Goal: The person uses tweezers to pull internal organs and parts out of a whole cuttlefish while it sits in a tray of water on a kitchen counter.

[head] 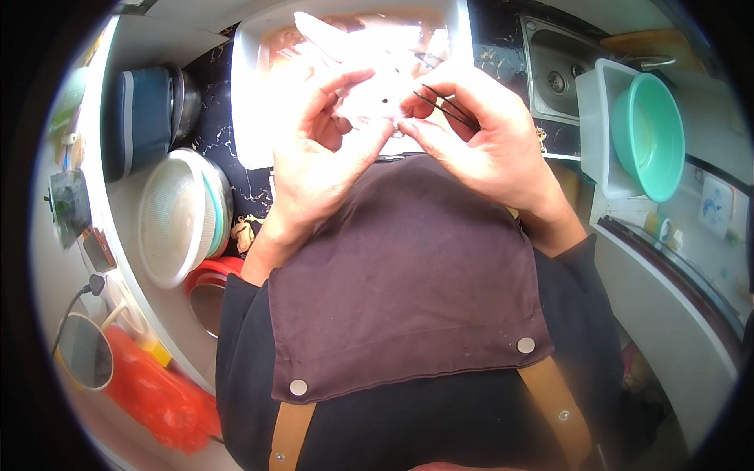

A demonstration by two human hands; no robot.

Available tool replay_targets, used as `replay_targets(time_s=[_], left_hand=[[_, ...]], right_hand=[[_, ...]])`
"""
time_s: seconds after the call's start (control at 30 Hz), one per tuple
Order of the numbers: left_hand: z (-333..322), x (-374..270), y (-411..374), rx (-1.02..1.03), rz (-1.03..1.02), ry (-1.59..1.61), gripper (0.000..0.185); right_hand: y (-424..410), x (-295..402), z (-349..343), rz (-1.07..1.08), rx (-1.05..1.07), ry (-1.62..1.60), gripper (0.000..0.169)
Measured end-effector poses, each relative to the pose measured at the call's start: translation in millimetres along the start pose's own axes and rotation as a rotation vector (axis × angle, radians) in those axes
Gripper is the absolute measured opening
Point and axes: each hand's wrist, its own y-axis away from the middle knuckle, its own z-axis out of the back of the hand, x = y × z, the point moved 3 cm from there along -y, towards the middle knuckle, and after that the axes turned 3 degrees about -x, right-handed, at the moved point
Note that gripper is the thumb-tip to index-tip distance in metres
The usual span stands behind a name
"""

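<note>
A pale, soft-looking piece (374, 103), partly washed out by glare, is between my hands; its kind is hard to tell. My left hand (312, 159) grips its left side, fingers behind and thumb in front. My right hand (495, 135) has thumb and index fingertip at the piece's right edge. Dark metal tweezers (449, 110) lie across that same palm, tips pointing up and left. Both hands are over the near part of a white basin (248, 65) holding brownish contents. A pale elongated thing (318, 36) sticks up inside the basin, its detail lost in bright light.
At right are a steel sink (554, 65), a white tub (601, 129) and a green bowl (648, 138). Left stand a white colander (174, 218), a dark blue box (141, 123) and a red basin (215, 271). A red plastic bag (159, 388) lies lower left.
</note>
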Motion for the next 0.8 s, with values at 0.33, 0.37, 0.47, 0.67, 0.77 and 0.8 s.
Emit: replay_targets(time_s=[0.33,0.37,0.47,0.67,0.77,0.8], left_hand=[[11,-8,15,0.026,0.041,0.024,0.051],[11,-8,15,0.027,0.028,-0.001,0.051],[13,-10,16,0.032,-0.016,-0.042,0.051],[13,-7,18,0.025,-0.045,-0.097,0.05],[25,-5,19,0.058,-0.027,-0.125,0.048],[22,-6,18,0.056,-0.005,-0.051,0.046]], right_hand=[[3,16,-10,0.044,-0.006,0.121,0.026],[4,15,-11,0.048,-0.008,0.121,0.025],[3,16,-13,0.051,-0.013,0.156,0.023],[-4,26,-13,0.002,0.061,0.318,0.02],[-4,22,-24,-0.056,0.052,0.233,0.017],[-3,14,-29,-0.087,0.016,0.131,0.015]])
